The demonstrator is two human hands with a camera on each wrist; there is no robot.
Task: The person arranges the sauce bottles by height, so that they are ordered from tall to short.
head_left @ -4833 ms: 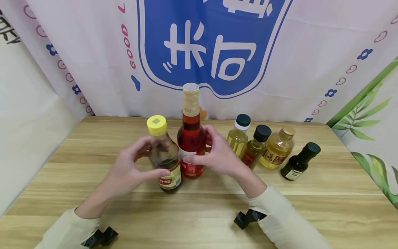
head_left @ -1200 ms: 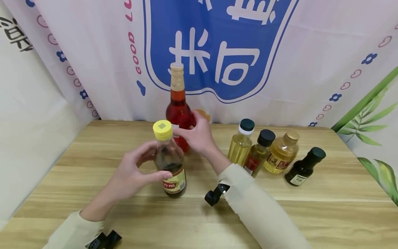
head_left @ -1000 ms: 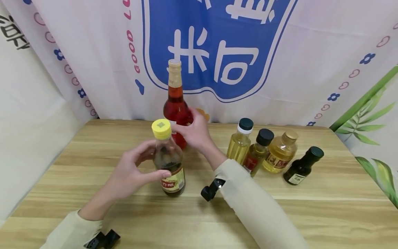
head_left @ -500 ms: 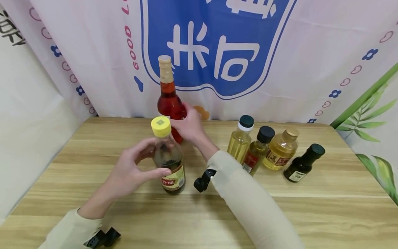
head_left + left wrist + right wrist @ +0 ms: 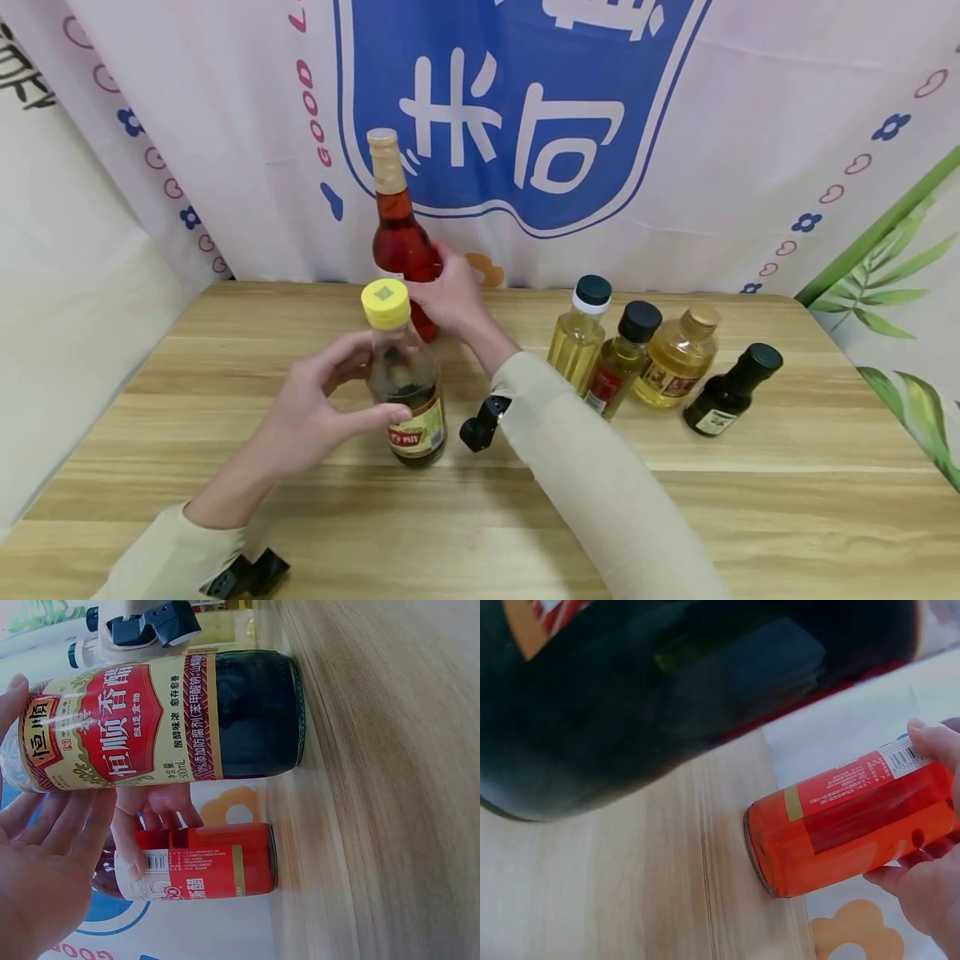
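Note:
My left hand (image 5: 303,417) holds a dark vinegar bottle (image 5: 411,379) with a yellow cap, upright on the table; thumb in front, fingers behind. The left wrist view shows its red and cream label (image 5: 127,724). Farther back, my right hand (image 5: 450,293) grips a tall bottle of red vinegar (image 5: 402,246) with a gold-coloured neck. Part of the red bottle is hidden behind the yellow-capped one in the head view. In the right wrist view its base (image 5: 761,851) is at the table's back part; whether it touches the wood I cannot tell.
To the right on the wooden table (image 5: 480,533) stand a green-capped oil bottle (image 5: 577,346), a black-capped bottle (image 5: 618,371), a round yellow oil bottle (image 5: 678,358) and a small dark bottle (image 5: 727,396). A printed curtain (image 5: 262,167) hangs along the back edge.
The red vinegar bottle, in my right hand, has moved back and left, away from the yellow-capped bottle it stood beside. My left hand and its bottle stay nearly in place.

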